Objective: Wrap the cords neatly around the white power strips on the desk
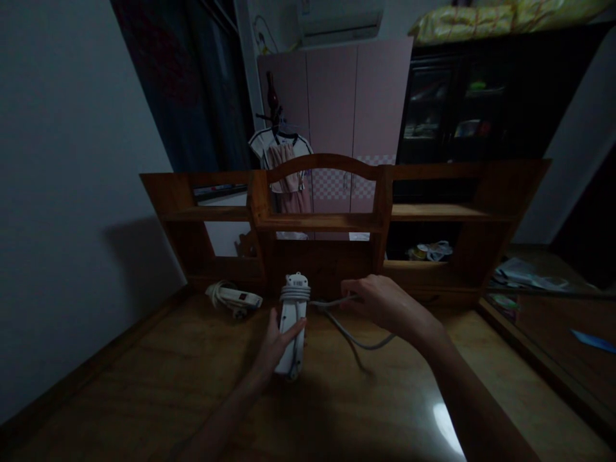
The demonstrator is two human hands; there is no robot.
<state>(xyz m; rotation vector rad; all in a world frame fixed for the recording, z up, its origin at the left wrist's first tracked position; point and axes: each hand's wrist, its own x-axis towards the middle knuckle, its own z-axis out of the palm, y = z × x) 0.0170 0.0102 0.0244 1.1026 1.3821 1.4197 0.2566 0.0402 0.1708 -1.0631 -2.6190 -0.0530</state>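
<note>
My left hand [279, 340] grips a white power strip [293, 317] held lengthwise above the wooden desk [337, 410]. Its grey cable [351, 333] is wound a few turns round the strip's far end, then runs right and loops down over the desk. My right hand [378, 298] is closed on that cable just right of the strip. A second white power strip [235, 297] with a red switch lies on the desk to the left, its cord bundled beside it.
A wooden shelf unit [327, 221] stands along the desk's back edge, with small items in its lower right bay. Papers lie on a surface at the right. A pink wardrobe, hanging clothes and a dark cabinet stand behind. A wall runs along the left.
</note>
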